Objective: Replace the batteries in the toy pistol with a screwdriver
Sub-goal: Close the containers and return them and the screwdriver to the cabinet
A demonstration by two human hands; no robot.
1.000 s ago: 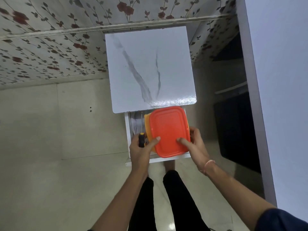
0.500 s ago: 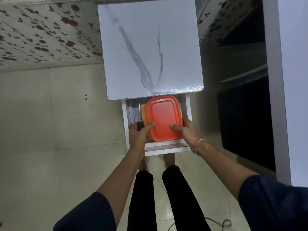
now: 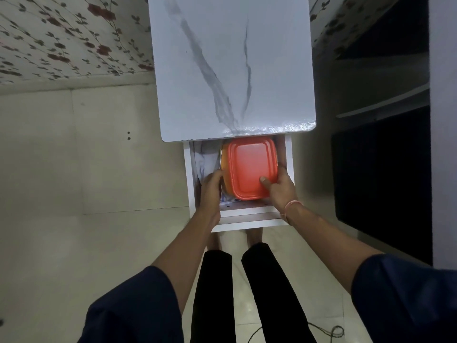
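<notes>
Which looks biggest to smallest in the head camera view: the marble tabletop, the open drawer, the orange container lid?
1. Marble tabletop, by far the largest.
2. Open drawer, judging only the part sticking out.
3. Orange container lid, smallest, sitting inside the drawer.

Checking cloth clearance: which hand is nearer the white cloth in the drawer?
Left. The left hand lies against the white cloth at the orange container's left side; the right hand grips its right side, away from it.

Dim indoor light w/ soft shadows. Glare strip on worktop (image 3: pixel 272 127) front edge. Right side nearly black. Wide-angle bending at edges; wallpaper (image 3: pixel 61 40) slightly blurred.
</notes>
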